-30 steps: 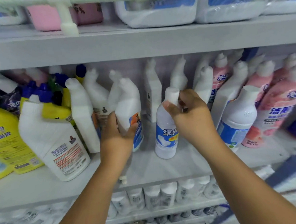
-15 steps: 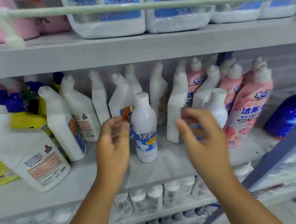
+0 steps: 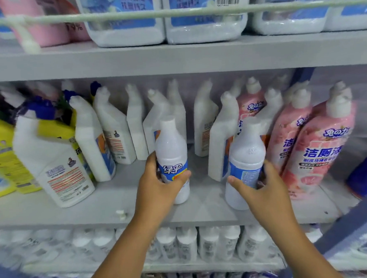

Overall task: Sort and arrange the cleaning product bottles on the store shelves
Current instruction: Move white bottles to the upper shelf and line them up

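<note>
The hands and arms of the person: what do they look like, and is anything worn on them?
Both forearms are bare up to the lower edge of the head view; no sleeve shows. The left hand and the right hand wear no gloves. No ring, watch or bracelet is visible on the fingers or wrists. The fingernails look short and unpainted where they show, though the picture is a little soft.
</note>
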Action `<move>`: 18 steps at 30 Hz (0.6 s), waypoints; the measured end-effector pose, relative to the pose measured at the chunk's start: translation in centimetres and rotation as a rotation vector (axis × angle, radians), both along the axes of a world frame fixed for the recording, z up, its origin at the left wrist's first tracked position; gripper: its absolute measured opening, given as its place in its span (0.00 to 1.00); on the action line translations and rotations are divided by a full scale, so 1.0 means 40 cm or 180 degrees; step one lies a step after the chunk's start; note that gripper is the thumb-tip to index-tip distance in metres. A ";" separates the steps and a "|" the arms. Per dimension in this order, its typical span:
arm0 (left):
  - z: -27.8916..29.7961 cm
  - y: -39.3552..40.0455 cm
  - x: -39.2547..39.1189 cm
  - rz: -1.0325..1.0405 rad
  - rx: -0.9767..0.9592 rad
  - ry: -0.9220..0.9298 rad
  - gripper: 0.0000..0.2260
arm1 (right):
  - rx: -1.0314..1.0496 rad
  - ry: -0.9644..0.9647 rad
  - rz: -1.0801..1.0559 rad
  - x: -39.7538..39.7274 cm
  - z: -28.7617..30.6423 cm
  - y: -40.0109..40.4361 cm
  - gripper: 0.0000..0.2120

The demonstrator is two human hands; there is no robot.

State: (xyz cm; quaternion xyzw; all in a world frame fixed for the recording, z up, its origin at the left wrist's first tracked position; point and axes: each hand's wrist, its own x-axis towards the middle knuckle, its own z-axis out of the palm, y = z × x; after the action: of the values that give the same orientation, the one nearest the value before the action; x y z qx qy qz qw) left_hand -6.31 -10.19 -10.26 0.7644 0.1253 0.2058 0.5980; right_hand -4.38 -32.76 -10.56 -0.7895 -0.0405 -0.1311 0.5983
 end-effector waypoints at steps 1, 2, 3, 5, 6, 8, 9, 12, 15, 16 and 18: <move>0.013 0.005 -0.025 0.0074 -0.0055 -0.0047 0.29 | 0.0023 0.0012 0.0112 -0.002 0.004 0.012 0.28; 0.025 0.013 -0.052 0.0165 -0.0117 -0.0095 0.28 | 0.0051 0.0022 0.0248 -0.005 0.010 0.028 0.29; 0.037 0.025 -0.083 0.0260 -0.0170 -0.0128 0.28 | 0.0072 0.0045 0.0400 -0.011 0.018 0.048 0.30; 0.067 0.057 -0.153 0.0417 -0.0192 -0.0166 0.29 | 0.0100 0.0075 0.0736 -0.025 0.036 0.096 0.30; 0.082 0.075 -0.188 0.0495 -0.0152 -0.0159 0.30 | 0.0108 0.0074 0.0918 -0.033 0.044 0.123 0.30; 0.103 0.117 -0.254 0.0701 -0.0045 -0.0143 0.28 | 0.0181 0.0053 0.1279 -0.053 0.058 0.183 0.29; 0.111 0.139 -0.285 0.0806 0.0003 -0.0144 0.27 | 0.0241 0.0052 0.1440 -0.064 0.065 0.216 0.29; 0.131 0.213 -0.372 0.1130 0.0095 -0.0166 0.24 | 0.0350 0.0029 0.1884 -0.103 0.093 0.324 0.27; 0.156 0.297 -0.457 0.1425 0.0168 -0.0235 0.25 | 0.0421 -0.0034 0.2207 -0.149 0.130 0.439 0.24; 0.164 0.327 -0.486 0.1513 0.0188 -0.0267 0.25 | 0.0423 -0.0076 0.2279 -0.167 0.144 0.475 0.23; 0.181 0.389 -0.551 0.1684 0.0208 -0.0352 0.23 | 0.0407 -0.0176 0.2403 -0.213 0.173 0.548 0.22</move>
State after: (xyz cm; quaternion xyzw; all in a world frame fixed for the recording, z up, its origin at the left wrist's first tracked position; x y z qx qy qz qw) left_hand -28.34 5.38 -3.01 0.7116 0.2810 0.4003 0.5043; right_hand -12.88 -10.85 -3.65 -0.6762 -0.3363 0.0750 0.6512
